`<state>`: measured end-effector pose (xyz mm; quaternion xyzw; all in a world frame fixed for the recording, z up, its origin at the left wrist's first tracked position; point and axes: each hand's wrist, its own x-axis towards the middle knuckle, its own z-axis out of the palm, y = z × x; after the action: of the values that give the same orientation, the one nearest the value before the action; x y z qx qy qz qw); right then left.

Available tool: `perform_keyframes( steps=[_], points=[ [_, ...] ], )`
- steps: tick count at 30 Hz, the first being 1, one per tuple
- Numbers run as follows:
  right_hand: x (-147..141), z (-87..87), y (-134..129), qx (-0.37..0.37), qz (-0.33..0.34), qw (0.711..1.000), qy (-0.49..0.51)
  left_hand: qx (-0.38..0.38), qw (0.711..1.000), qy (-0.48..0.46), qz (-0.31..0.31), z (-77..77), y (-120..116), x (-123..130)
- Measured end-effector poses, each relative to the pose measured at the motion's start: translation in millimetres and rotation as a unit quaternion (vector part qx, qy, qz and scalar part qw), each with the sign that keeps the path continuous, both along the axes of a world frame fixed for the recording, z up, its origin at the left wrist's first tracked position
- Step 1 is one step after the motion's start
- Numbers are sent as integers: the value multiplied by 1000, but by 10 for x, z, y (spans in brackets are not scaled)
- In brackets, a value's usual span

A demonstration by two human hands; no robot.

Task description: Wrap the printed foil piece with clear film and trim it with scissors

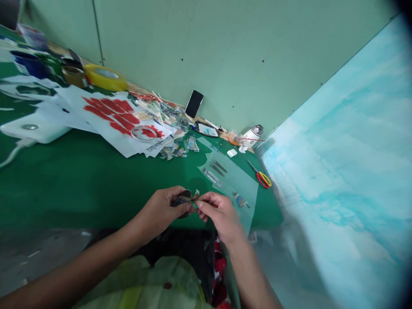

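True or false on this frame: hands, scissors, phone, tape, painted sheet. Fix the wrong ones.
1. The left hand holds a small dark piece. True.
2. The right hand holds the scissors. False: they lie on the green table, right of the translucent sheet.
3. The phone stands tilted near the wall. True.
4. The tape roll is red. False: yellow.
5. The white sheet carries red shapes. True.

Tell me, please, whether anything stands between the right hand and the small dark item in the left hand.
Nothing visible does: the right hand is right up at the dark item in the left hand, though blur hides exactly what it touches.
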<state>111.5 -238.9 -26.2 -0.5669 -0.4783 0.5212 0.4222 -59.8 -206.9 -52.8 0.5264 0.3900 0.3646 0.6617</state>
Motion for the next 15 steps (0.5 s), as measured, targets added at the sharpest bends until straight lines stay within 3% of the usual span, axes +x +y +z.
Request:
perform_keyframes(
  steps=[4, 8, 15],
  points=[
    [57, 0, -58, 66, -55, 996, 21, -34, 999, -38, 17, 8, 11, 43],
    [20, 30, -142, 207, -109, 965, -117, -18, 999, -32, 17, 7, 0, 72],
    [-135, 2, -154, 301, -69, 913, -265, 141, 982, 118, 35, -3, -8, 64]
  ],
)
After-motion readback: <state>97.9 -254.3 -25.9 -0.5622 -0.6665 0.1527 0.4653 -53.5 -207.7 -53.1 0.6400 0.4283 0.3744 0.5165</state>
